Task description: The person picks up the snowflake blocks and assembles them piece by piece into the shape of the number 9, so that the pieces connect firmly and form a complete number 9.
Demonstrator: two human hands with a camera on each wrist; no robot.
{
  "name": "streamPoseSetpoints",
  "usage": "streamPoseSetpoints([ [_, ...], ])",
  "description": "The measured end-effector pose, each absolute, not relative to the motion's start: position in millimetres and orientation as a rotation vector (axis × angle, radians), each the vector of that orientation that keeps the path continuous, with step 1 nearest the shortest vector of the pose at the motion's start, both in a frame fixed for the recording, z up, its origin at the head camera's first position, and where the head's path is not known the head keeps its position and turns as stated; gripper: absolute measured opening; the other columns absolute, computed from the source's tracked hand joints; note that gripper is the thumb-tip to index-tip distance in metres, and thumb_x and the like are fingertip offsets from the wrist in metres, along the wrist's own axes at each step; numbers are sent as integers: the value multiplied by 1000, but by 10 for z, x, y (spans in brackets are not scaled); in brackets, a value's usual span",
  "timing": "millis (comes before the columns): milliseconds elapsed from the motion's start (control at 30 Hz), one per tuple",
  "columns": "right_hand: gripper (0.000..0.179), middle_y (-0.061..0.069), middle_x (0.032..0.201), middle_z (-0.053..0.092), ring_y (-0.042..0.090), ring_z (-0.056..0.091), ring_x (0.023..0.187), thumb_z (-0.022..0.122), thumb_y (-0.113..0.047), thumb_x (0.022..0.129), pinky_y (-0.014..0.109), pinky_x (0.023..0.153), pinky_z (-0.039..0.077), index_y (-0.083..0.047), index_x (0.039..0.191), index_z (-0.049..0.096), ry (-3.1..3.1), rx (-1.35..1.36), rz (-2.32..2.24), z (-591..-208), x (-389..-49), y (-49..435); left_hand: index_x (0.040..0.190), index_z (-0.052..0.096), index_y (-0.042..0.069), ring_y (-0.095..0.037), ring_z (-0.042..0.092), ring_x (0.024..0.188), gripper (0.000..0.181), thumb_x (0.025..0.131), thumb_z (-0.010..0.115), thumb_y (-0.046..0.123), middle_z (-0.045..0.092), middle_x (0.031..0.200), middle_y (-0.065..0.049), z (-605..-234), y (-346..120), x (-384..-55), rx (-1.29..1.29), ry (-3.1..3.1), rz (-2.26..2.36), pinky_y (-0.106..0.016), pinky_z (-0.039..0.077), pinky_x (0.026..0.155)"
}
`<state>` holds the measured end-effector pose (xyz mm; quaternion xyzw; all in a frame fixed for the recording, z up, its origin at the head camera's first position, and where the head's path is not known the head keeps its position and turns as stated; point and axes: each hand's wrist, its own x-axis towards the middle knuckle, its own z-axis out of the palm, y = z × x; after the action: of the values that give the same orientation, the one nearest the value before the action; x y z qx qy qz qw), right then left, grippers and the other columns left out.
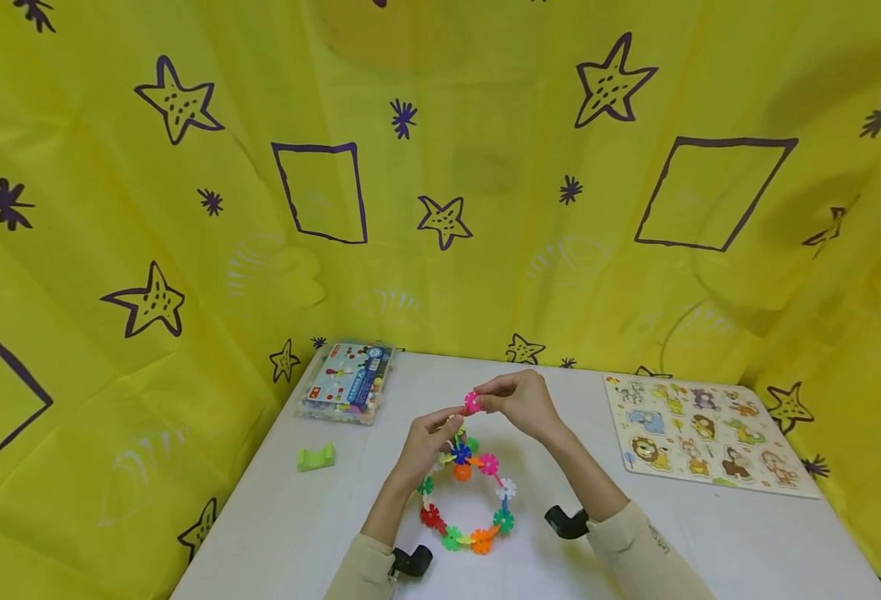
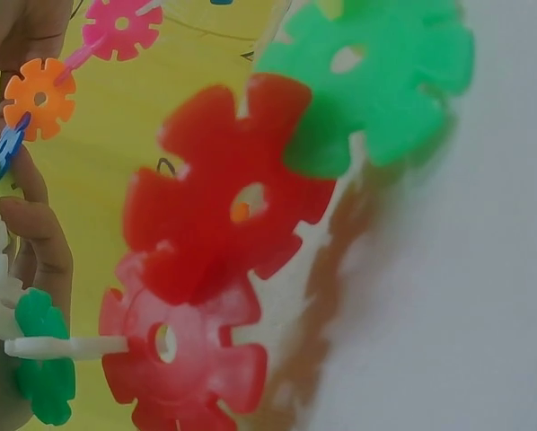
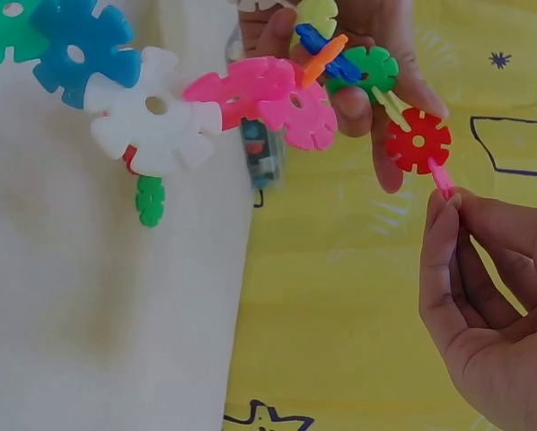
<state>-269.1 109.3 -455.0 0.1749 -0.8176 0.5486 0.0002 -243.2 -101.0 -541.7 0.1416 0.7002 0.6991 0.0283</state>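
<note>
A ring of colourful plastic snowflake discs, slotted edge to edge, is in front of me, with a short branch rising from its far side. My left hand grips that branch near a green disc. Beyond its fingers, a red disc sticks out. My right hand pinches a pink disc between thumb and fingertips. In the right wrist view, this pink disc is edge-on and meets the red disc's rim. Large red discs of the ring fill the middle of the left wrist view.
A clear plastic case with a printed label stands at the table's back left. Nearer lies a small light-green block. An animal puzzle board lies on the right. Yellow patterned curtain surrounds the white table.
</note>
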Motion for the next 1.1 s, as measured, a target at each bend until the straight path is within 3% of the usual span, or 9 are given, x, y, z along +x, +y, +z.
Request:
streamPoseSetpoints([
  [200, 8, 5, 87, 79, 22, 74, 79, 83, -10, 89, 35, 71, 59, -9, 97, 84, -2583, 581, 1740, -4606, -2721, 1072, 130, 72, 4, -16, 57, 74, 35, 108, 59, 28, 68, 83, -5, -5428, -1034, -2431, 432, 2176, 2145, -32, 51, 74],
  [433, 12, 8, 91, 79, 27, 78, 83, 82, -13, 91, 39, 83, 62, -7, 101, 83, -2550, 547, 1834, -4673, -2742, 1065, 130, 71, 4, -17, 59, 77, 35, 109, 58, 29, 67, 86, -8, -5426, -1039, -2438, 430, 2160, 2144, -28, 51, 71],
  [667, 24, 14, 93, 79, 30, 78, 83, 77, -23, 97, 38, 78, 62, 0, 102, 81, -2460, 386, 2003, -4901, -2867, 1065, 128, 71, 6, -18, 62, 81, 36, 108, 58, 32, 69, 88, -6, -5405, -1045, -2468, 423, 2165, 2129, -31, 50, 71],
  [767, 18, 13, 91, 78, 32, 78, 81, 78, -16, 96, 43, 76, 63, 1, 101, 80, -2568, 390, 1874, -5072, -2906, 1072, 126, 72, 6, -18, 62, 79, 36, 107, 58, 33, 71, 90, -9, -5409, -1065, -2470, 417, 2180, 2125, -31, 50, 70],
  [900, 9, 6, 91, 78, 25, 75, 79, 81, -9, 91, 39, 72, 63, -6, 99, 82, -2783, 495, 1553, -5277, -2914, 1073, 128, 71, 8, -18, 62, 79, 36, 107, 58, 34, 73, 99, -13, -5411, -1090, -2468, 430, 2205, 2104, -29, 51, 70],
  [1100, 21, 1, 94, 72, 17, 68, 83, 81, -2, 88, 36, 77, 60, -10, 108, 81, -2968, 750, 1233, -5426, -2863, 1004, 132, 68, 11, -19, 62, 87, 37, 107, 57, 35, 70, 115, -25, -5405, -1120, -2467, 455, 2217, 2086, -33, 52, 74],
])
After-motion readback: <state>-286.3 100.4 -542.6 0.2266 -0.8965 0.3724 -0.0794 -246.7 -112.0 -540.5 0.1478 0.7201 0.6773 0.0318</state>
